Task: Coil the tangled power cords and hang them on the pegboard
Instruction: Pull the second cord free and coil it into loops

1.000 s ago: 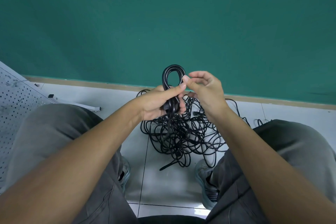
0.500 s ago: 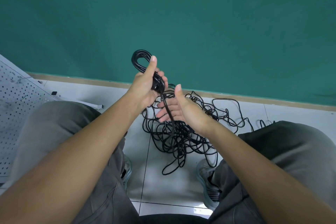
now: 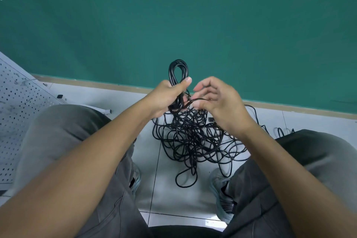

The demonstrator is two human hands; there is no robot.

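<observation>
- A person sits and looks down between their knees at a white tiled floor (image 3: 170, 195), with a green wall (image 3: 193, 15) ahead.
- The left hand (image 3: 164, 98) is raised in the middle of the view. Its grip is curled round a black coil (image 3: 178, 71) of cord, the thumb lying along the near side of the coil.
- The coil's loops stand upright above the fist, against the green wall. Below the fist the same cord runs down toward the floor.
- The right hand (image 3: 218, 102) is just beside the left, at about the same height. Its fingers are curled, and its grip pinches a single strand of black cord (image 3: 199, 99) that stretches across to the left hand.
- On the floor below both hands lies a tangled pile of cords (image 3: 193, 137), black and loosely knotted. One long loop trails out of it toward the viewer, between the two shoes (image 3: 222, 195).
- More cord runs out to the right and passes behind the right knee.
- Both legs are in grey trousers (image 3: 63, 137), and both forearms are bare.
- A white pegboard (image 3: 17, 106) full of small holes leans at the far left edge, well apart from the cords. No cord is seen hanging on it.
- A white bar (image 3: 102, 109) lies on the floor near the left knee.
</observation>
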